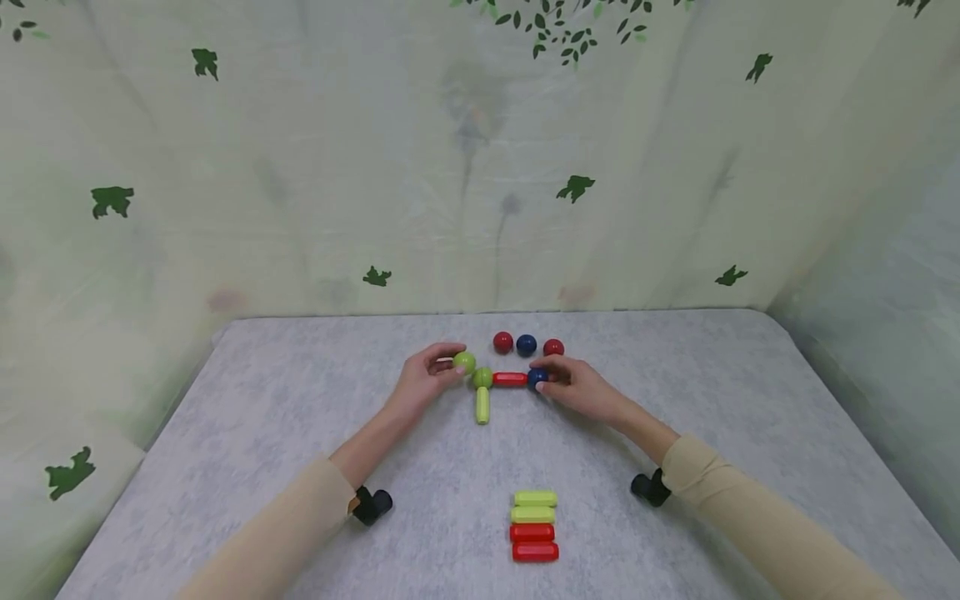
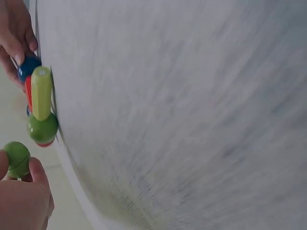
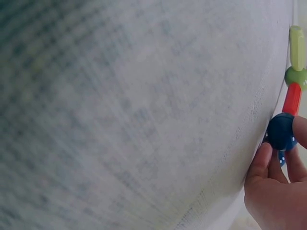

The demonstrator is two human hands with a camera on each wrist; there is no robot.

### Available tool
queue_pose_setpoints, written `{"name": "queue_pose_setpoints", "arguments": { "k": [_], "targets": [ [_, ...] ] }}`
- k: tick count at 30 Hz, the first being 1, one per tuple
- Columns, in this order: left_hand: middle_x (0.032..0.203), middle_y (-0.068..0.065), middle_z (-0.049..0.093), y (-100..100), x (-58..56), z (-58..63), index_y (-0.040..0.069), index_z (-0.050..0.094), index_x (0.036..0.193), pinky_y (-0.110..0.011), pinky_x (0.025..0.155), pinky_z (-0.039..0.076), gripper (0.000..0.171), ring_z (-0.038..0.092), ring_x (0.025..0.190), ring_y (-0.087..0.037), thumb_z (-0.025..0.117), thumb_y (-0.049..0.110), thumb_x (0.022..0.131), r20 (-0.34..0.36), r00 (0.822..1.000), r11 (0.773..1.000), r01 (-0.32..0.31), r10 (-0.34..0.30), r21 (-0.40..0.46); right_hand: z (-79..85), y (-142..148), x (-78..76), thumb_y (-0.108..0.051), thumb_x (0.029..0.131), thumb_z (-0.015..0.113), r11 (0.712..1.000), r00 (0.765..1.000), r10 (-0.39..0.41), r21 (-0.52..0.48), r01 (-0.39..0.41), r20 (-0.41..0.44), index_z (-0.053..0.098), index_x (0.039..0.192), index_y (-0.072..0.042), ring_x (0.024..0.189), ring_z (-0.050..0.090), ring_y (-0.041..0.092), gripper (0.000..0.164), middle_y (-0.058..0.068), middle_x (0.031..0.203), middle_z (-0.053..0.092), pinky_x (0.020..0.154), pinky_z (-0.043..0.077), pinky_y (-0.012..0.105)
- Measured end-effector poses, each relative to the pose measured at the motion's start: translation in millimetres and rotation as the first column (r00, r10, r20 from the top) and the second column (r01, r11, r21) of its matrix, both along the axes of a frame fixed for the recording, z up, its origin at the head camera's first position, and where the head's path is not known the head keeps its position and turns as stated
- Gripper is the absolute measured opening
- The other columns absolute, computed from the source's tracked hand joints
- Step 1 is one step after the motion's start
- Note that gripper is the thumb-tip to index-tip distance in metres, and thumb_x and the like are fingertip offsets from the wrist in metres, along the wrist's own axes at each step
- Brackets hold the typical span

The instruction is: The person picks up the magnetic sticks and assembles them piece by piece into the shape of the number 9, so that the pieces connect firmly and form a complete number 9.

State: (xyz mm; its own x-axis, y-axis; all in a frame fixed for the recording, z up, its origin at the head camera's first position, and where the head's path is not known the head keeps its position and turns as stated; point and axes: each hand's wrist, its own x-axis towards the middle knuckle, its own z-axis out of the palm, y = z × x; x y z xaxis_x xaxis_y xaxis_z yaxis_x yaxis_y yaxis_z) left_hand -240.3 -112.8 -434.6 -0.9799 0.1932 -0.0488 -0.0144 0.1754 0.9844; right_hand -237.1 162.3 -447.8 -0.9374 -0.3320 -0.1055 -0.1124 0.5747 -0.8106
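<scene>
Farthest left on the grey desk (image 1: 300,417), our left hand (image 1: 427,377) pinches a green ball (image 1: 464,362) between thumb and fingers. Just right of it, across a small gap that we see from the left wrist, is a second green ball (image 1: 482,377); from this a yellow rod (image 1: 482,407) points toward us and a red rod (image 1: 510,380) runs to the right. Behind the red rod we find a row: a red ball (image 1: 503,342), a blue ball (image 1: 527,345), another red ball (image 1: 553,347). Well apart, nearer us, lie two more yellow rods (image 1: 535,498) and two more red rods (image 1: 532,532), all side by side. At the red rod's right end is a second blue ball (image 3: 280,130), held between the thumb and fingers of our right hand (image 1: 581,387). We cannot tell whether the joined pieces touch the desk.
</scene>
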Motion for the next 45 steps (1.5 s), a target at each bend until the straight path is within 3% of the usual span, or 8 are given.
{"name": "queue_pose_setpoints", "arguments": {
  "k": [11,19,25,39,45],
  "targets": [
    [0.130,-0.012,0.058,0,48.5,1.0,0.000,0.060,0.130,-0.031,0.088,0.051,0.040,0.058,0.115,-0.027,0.065,-0.003,0.091,-0.060,0.997,0.998,0.041,-0.045,-0.056,-0.2,-1,0.5,-0.013,0.096,0.065,1.000,1.000,-0.001,-0.008,0.001,0.001,0.059,0.133,-0.010,0.100,0.054,0.024,0.038,0.007,0.115,0.059,0.087,0.050,0.035],
    [0.113,-0.011,0.062,0,73.9,-11.9,0.004,0.064,0.120,-0.030,0.084,0.052,0.033,0.064,0.100,-0.021,0.070,0.001,0.088,-0.007,0.996,0.982,0.090,-0.092,-0.166,0.1,0,0.6,-0.014,0.096,0.065,1.000,1.000,0.001,-0.004,-0.001,-0.002,0.059,0.133,-0.011,0.098,0.054,0.024,0.038,0.006,0.112,0.059,0.085,0.050,0.034],
    [0.107,-0.006,0.061,2,78.8,-16.3,0.008,0.064,0.119,-0.030,0.081,0.052,0.031,0.061,0.093,-0.019,0.071,0.004,0.089,-0.015,0.993,0.967,0.111,-0.118,-0.230,-0.7,0,0.7,-0.014,0.095,0.066,1.000,1.000,0.001,-0.001,-0.001,-0.003,0.059,0.133,-0.012,0.099,0.053,0.023,0.038,0.006,0.112,0.059,0.085,0.050,0.034],
    [0.102,-0.004,0.061,10,75.0,-17.9,0.007,0.063,0.110,-0.034,0.079,0.049,0.029,0.055,0.092,-0.019,0.076,0.007,0.084,-0.025,0.999,0.968,0.029,-0.036,-0.248,-0.1,-2,-0.2,-0.013,0.095,0.067,1.000,1.000,-0.005,0.007,0.005,-0.010,0.059,0.133,-0.013,0.097,0.054,0.023,0.039,0.006,0.111,0.060,0.083,0.050,0.034],
    [0.102,-0.005,0.061,10,76.0,-18.2,0.006,0.062,0.110,-0.033,0.078,0.048,0.030,0.055,0.091,-0.019,0.077,0.009,0.084,-0.021,0.999,0.967,0.028,-0.034,-0.254,7.1,-1,4.5,-0.015,0.095,0.066,0.998,0.997,-0.043,0.034,0.045,-0.072,0.059,0.134,-0.012,0.105,0.057,0.025,0.040,0.008,0.123,0.060,0.087,0.051,0.039]
  ]
}}
